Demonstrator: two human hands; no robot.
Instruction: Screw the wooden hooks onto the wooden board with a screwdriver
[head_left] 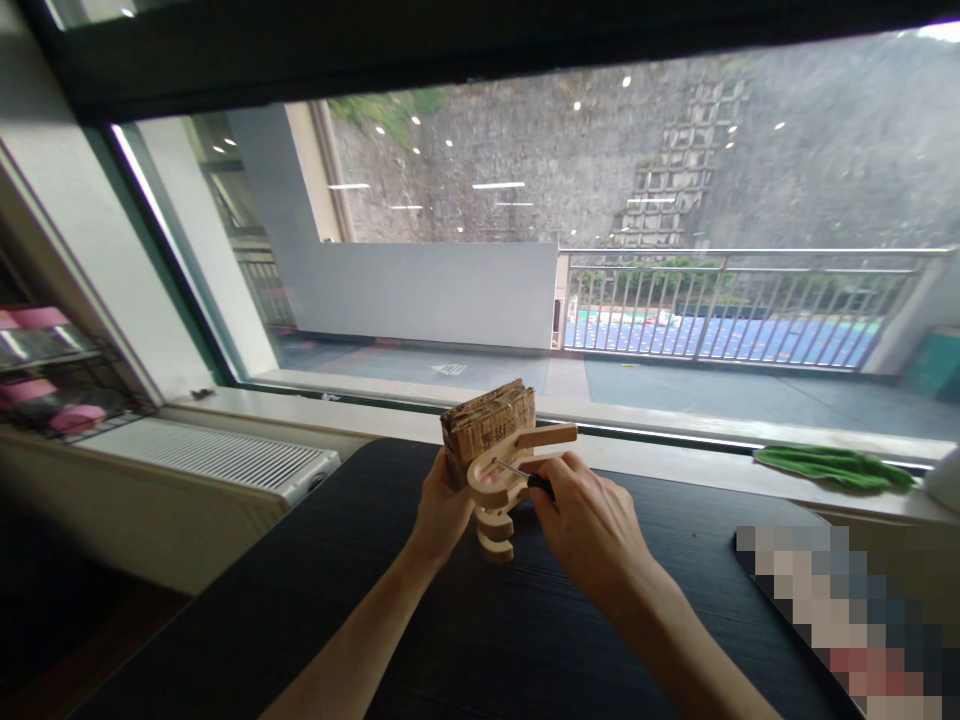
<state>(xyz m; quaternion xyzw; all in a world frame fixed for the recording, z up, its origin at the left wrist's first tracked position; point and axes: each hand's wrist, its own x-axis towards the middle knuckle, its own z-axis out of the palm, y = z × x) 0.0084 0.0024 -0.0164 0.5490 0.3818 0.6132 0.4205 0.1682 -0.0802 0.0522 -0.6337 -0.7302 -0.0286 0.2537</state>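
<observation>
Over the dark table (465, 650), my left hand (437, 515) grips a rough brown block (480, 425) with dark printed marks on one face. I cannot tell if it is wood or cardboard. Pale curved wooden pieces (489, 492), shaped like hooks or a stacked bracket, stand against its near side. Some of their arms point right. My right hand (596, 515) is closed around the black handle of a screwdriver (516, 470). Its thin metal shaft points left, with the tip at a small hole in the top curved piece. My left fingertips are hidden behind the block.
A large window rises behind the table, with a white sill (675, 462) below it. On the sill at right lies a green cloth (832, 468). A white slatted unit (217, 455) and a rack with pink-lidded containers (45, 390) stand left. The right corner is pixelated.
</observation>
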